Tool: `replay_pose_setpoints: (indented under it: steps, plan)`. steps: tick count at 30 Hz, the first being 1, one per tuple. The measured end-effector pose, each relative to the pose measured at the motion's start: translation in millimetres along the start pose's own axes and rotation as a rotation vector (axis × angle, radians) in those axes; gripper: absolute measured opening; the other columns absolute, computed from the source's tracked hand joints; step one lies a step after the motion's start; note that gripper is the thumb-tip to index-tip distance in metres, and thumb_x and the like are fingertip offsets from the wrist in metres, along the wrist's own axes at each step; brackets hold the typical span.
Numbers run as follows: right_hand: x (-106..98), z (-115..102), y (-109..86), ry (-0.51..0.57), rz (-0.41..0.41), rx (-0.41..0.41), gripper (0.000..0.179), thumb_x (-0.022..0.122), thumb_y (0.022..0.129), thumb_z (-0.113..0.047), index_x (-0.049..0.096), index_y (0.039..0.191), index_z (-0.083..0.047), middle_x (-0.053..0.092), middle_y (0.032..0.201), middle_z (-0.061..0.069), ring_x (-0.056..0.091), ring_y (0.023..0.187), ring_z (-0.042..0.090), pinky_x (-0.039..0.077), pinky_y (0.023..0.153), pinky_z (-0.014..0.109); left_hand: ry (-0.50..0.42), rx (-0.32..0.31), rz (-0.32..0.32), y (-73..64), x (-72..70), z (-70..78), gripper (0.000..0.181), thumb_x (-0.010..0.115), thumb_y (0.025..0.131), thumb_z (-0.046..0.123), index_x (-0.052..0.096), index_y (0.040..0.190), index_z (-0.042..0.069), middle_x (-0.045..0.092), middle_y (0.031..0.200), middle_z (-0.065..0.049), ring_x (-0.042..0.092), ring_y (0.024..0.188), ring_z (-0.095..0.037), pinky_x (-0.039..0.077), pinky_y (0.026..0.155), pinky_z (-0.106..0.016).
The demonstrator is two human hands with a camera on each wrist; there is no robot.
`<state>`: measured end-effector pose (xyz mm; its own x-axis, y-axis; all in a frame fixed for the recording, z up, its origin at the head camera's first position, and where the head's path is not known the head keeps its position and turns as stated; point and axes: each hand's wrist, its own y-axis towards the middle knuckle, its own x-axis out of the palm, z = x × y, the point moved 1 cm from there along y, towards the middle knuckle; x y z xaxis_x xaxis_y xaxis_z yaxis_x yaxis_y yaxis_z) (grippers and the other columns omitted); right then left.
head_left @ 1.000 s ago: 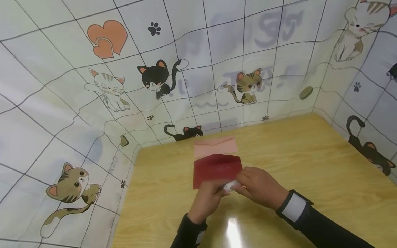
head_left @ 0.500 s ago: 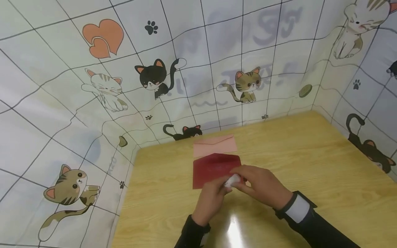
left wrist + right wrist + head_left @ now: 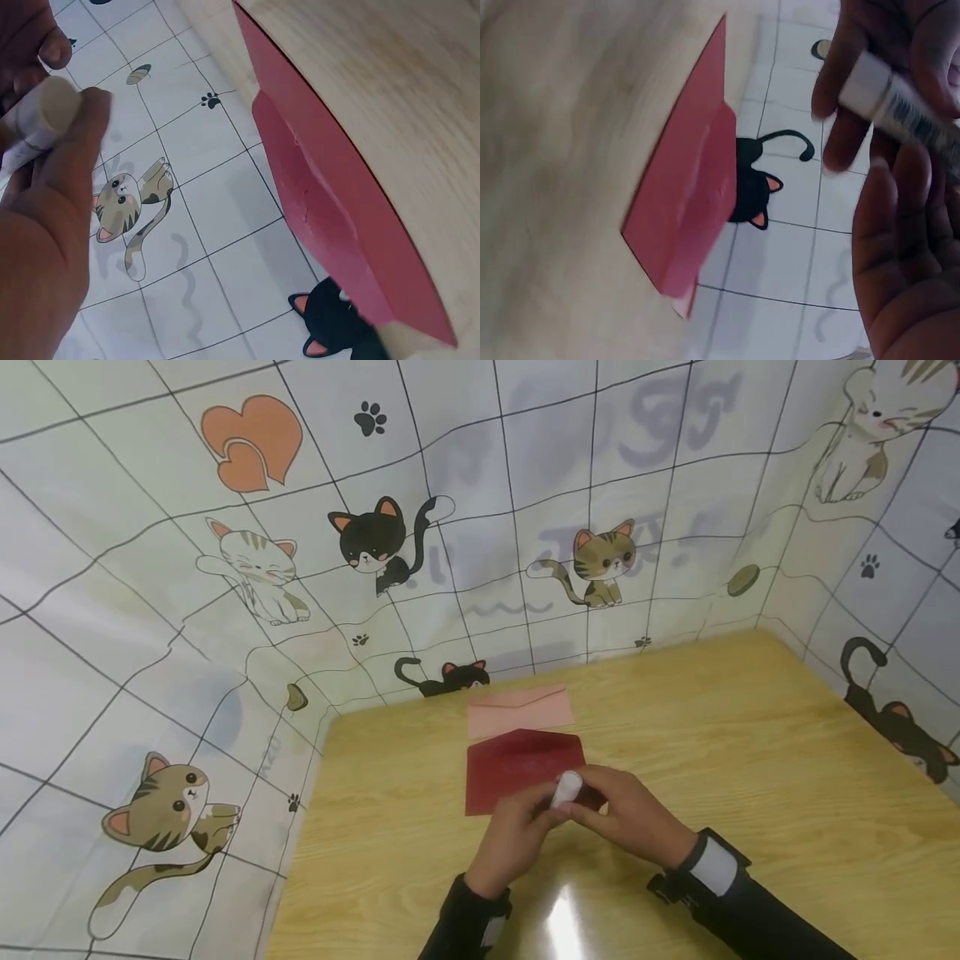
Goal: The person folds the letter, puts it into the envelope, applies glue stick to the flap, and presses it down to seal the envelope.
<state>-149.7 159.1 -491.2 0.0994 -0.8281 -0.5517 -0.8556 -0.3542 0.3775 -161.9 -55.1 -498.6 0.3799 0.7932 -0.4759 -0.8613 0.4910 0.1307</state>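
Observation:
Both hands meet round a white glue stick (image 3: pixel 567 788) over the near right part of a red envelope. My left hand (image 3: pixel 517 835) grips the stick from the left, and my right hand (image 3: pixel 626 810) holds it from the right with curled fingers and thumb. Its plain white end points up and away in the head view; the right wrist view shows a barcode on the glue stick (image 3: pixel 915 120). The lower end is hidden by the fingers. Flap side away from me, the red envelope (image 3: pixel 517 772) lies on the table with its flap raised open.
Behind the red envelope lies a pink envelope (image 3: pixel 517 710), flap folded down, near the table's back edge. The wooden table (image 3: pixel 712 743) meets a white cat-print sheet (image 3: pixel 495 610) at the back and sides. Light glares off the table's front.
The glue stick has turned from nearly lying flat between the hands to standing more upright. The right fingers have shifted round it. Both envelopes have stayed in place.

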Motion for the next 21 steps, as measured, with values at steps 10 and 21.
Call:
replay_pose_setpoints:
  steps: [10, 21]
  plan:
    - [-16, 5, 11.2, -0.003, 0.02, 0.251, 0.024, 0.078, 0.11, -0.029, 0.079, 0.126, -0.012, 0.08, 0.112, 0.0, 0.072, 0.1, 0.008, 0.062, 0.081, 0.029, 0.115, -0.073, 0.01, 0.7, -3.3, -2.6, 0.032, 0.077, 0.11, 0.034, 0.082, 0.133, 0.011, 0.085, 0.133, -0.006, 0.081, 0.125, -0.023, 0.067, 0.101, -0.034]
    - [-79, 112, 47.7, -0.235, -0.19, 0.644, 0.063, 0.079, 0.104, -0.037, 0.07, 0.131, 0.019, 0.079, 0.113, 0.028, 0.074, 0.092, 0.03, 0.061, 0.079, 0.04, 0.437, -0.157, 0.053, -35.5, -36.0, -24.7, 0.035, 0.081, 0.105, 0.033, 0.082, 0.126, 0.005, 0.085, 0.125, -0.012, 0.08, 0.12, -0.035, 0.066, 0.096, -0.05]
